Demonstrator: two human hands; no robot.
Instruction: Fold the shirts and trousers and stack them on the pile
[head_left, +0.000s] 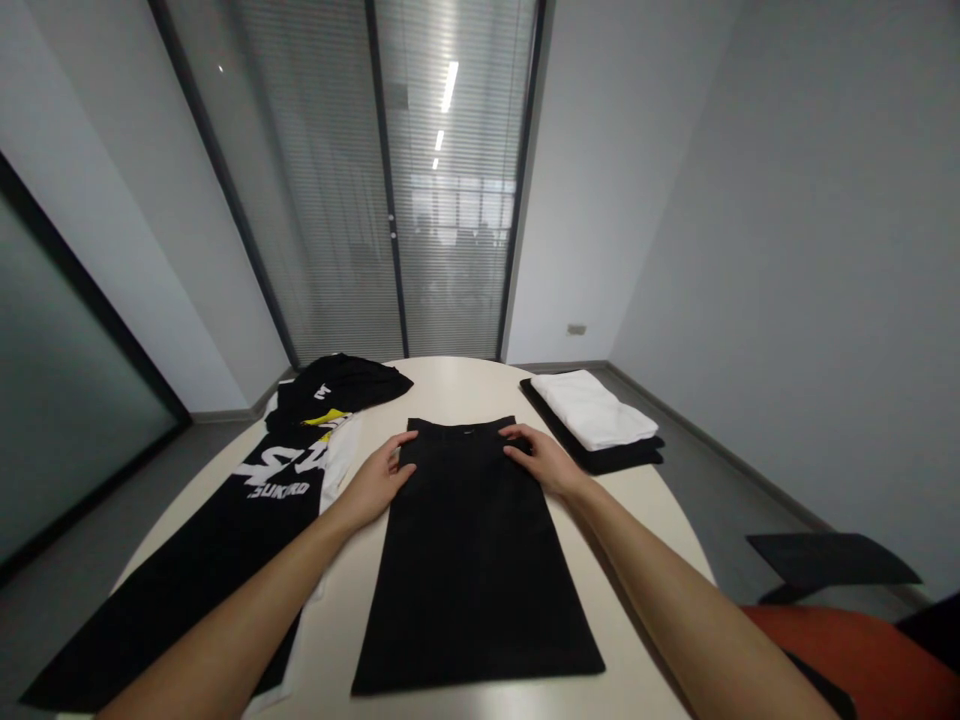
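Note:
A flat black garment (469, 560) lies on the table directly in front of me, its narrower end pointing away. It looks like a folded T-shirt with a small label at the far edge, though its exact kind is hard to tell. At its far left corner rests my left hand (376, 482), thumb and fingers apart on the edge of the cloth. My right hand (551, 462) touches the far right corner in the same way, with a gap between thumb and index finger. Neither hand visibly pinches the fabric.
Black clothes with white lettering (277, 480) spread along the left side of the pale round table (442, 385). Folded white cloth (596, 410) sits on folded black cloth (622, 458) at the right. An orange chair (847, 655) stands at the lower right.

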